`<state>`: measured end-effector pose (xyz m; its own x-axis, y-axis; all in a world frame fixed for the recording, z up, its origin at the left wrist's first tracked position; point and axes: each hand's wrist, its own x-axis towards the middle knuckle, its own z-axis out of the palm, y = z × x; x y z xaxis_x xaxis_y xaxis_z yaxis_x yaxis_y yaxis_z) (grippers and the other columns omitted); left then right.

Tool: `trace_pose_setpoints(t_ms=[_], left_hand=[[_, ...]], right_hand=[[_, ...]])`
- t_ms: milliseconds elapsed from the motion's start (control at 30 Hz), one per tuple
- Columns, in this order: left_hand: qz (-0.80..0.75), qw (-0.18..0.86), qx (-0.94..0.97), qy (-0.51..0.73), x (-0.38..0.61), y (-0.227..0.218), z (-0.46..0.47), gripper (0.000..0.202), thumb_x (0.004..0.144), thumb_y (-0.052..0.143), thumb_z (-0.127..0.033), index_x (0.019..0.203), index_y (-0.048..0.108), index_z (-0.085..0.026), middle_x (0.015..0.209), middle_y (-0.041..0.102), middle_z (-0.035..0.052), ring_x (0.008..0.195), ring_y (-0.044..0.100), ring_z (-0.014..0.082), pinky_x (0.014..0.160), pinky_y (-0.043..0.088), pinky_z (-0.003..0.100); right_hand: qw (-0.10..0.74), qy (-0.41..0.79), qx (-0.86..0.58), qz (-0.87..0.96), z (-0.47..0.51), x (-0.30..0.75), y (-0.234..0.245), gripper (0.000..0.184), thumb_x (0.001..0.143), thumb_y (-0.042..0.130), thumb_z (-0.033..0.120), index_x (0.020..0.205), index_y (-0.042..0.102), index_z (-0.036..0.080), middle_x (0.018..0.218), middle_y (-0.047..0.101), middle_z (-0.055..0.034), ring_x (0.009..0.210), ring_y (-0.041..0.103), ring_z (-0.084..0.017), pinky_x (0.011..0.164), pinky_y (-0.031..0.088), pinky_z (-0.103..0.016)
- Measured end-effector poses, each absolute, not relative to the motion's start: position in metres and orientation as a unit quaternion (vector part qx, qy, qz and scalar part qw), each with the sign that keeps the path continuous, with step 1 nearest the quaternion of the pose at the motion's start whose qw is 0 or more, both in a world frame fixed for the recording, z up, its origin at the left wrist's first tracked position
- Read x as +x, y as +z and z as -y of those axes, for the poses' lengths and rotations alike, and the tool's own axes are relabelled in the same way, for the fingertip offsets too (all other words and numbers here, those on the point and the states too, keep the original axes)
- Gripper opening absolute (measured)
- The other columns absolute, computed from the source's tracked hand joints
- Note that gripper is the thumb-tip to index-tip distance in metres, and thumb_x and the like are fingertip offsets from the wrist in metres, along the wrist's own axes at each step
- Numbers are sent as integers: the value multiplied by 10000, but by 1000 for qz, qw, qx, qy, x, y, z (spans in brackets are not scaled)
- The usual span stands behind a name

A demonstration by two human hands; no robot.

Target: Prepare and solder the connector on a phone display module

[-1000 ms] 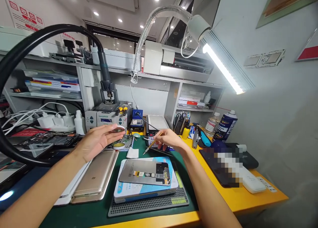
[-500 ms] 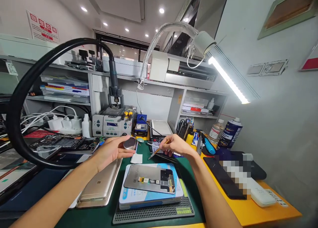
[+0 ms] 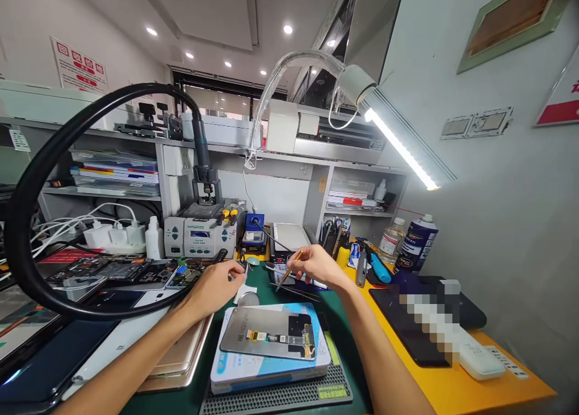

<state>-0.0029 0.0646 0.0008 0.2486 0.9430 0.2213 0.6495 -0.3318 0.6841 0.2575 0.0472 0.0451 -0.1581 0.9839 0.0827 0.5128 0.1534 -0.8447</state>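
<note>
My right hand [image 3: 314,263] pinches a slim tool with a brown handle, which looks like a small brush [image 3: 284,278], its tip pointing down and left over the green mat. My left hand [image 3: 219,287] is back-up with curled fingers, beside a thin pale strip; what the fingertips hold, if anything, is hidden. Just right of that hand, a round metal tin [image 3: 248,299] sits on a white paper square [image 3: 239,292]. Nearer to me, a phone screen assembly [image 3: 269,333] lies face down with its flex cable showing, on a white and blue box [image 3: 271,373].
Under the box lies a grey perforated pad [image 3: 271,403]. Gold phones [image 3: 181,361] are stacked at left below a black hose loop [image 3: 18,222]. A rework station [image 3: 201,237] stands behind; a lit lamp [image 3: 402,146] hangs above. Bottles, a spray can [image 3: 416,246] and a dark phone [image 3: 404,330] are on the right.
The round tin has left my left hand and is now down on the paper. My left hand has turned over and its fingers have curled. The right hand has barely moved.
</note>
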Motion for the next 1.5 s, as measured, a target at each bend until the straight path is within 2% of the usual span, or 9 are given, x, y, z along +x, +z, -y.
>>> trace_pose_setpoints(t_ms=[100,300,400,633,833,967,1100,1300,1500], left_hand=[[-557,152,756,309,-23,11,-70,315,857,477,-408,1010,668,-208,1015,773,71,891,711,261,760,473,325],[-593,86,772,211,-40,11,-70,485,811,542,-549,1145,661,-217,1165,748,118,1063,676,358,791,482,397],[-597,47,782,172,-34,8,-66,538,834,492,-556,1224,636,-215,1181,742,135,1043,676,400,767,485,448],[-592,-29,798,110,-21,6,-61,592,880,412,-489,1331,574,-142,1198,723,196,1060,668,449,809,497,538],[-572,-56,815,71,-16,8,-62,592,834,469,-399,1357,560,-138,1211,718,207,1064,679,441,838,501,536],[-565,-55,822,46,-15,12,-67,585,778,491,-329,1324,590,-144,1153,739,217,1017,696,451,820,507,546],[-563,-50,824,29,-15,12,-72,593,759,499,-325,1312,606,-138,1098,752,228,994,702,458,800,510,545],[-559,-29,828,31,-20,7,-80,600,763,483,-309,1338,580,-167,1202,722,208,1052,684,440,837,505,540],[-559,-4,828,46,-24,7,-82,610,774,489,-338,1362,564,-193,1197,727,180,1056,677,432,827,502,519]], right_hand=[[335,342,-549,685,-46,254,45,82,784,645,196,760,685,128,612,661,-15,553,602,-128,434,441,-188],[314,333,-540,706,-45,248,39,107,803,652,228,801,701,133,582,640,-2,489,544,-109,422,417,-185],[307,325,-537,716,-47,245,34,125,810,651,240,832,703,129,621,658,-18,511,558,-113,424,413,-179],[290,297,-540,732,-49,238,24,123,794,648,240,826,705,136,643,661,-22,518,564,-120,404,387,-177],[283,296,-537,737,-49,237,22,129,796,632,244,844,692,140,652,656,-19,519,562,-118,410,395,-179],[283,293,-534,741,-48,236,23,117,786,634,247,825,683,148,634,645,-8,513,547,-113,417,391,-182],[283,291,-531,744,-47,236,24,87,779,623,233,792,661,156,624,633,3,509,534,-105,423,378,-179],[277,288,-529,748,-45,235,25,68,774,614,217,769,646,158,582,606,14,485,519,-102,428,368,-182],[268,277,-536,751,-44,234,27,76,785,620,223,772,655,157,583,609,17,497,524,-95,480,385,-185]])
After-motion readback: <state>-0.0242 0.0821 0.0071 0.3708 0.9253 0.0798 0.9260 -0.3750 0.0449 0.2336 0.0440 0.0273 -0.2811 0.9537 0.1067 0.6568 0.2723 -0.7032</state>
